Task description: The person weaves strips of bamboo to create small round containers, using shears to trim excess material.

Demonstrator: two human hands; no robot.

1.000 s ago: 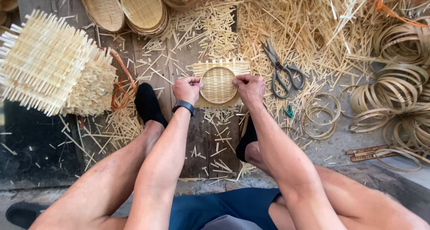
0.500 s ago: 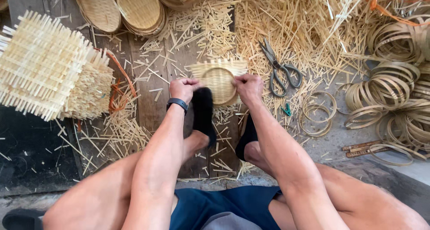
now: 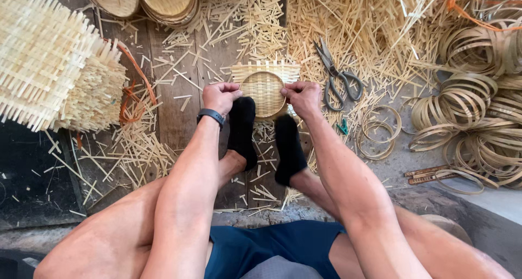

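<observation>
Both hands gripping small woven basket [image 3: 265, 89]: left hand [image 3: 220, 97] clamping its left rim, right hand [image 3: 302, 97] the right, equally near.

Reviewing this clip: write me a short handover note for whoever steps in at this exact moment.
Left hand grips the left edge of the small woven bamboo tray; right hand grips its right edge. The tray lies on the wooden boards, both black-socked feet pressed at its near rim.
Done: round centre woven and ringed.
Left: loose strip ends stick out along its far side, untrimmed.
Scissors lie right of the tray; bamboo hoops farther right.
</observation>
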